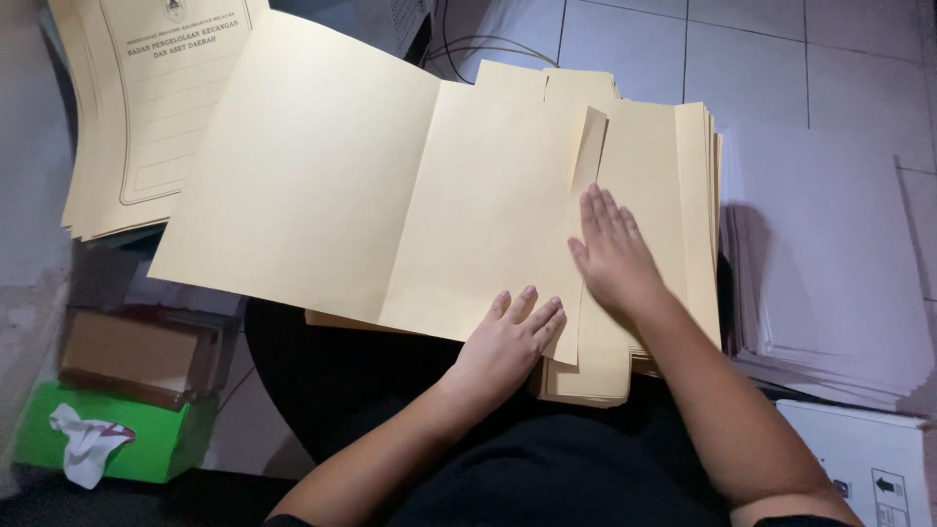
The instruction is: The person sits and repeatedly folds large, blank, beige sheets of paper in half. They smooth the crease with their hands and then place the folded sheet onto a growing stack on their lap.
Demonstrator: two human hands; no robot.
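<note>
Two hands: I see both flat, fingers apart, gripping nothing.
Left hand point(508, 337): pins folder point(390, 195) steady.
Right hand point(610, 249): presses flap point(584, 185) down to crease it.

Light fell brightest on the open cream folder point(390, 185), while the lower corners sank into deep shadow. The view was soft and slightly grainy, with a bluish cast over the floor tiles point(742, 49).

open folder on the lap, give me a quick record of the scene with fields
left hand: left hand flat on the open cream folder
right hand: right hand pressing the folder's side flap
under folder: stack of cream folders
far left: printed folder stack
right: white paper stack
lower left: green tissue box
</note>
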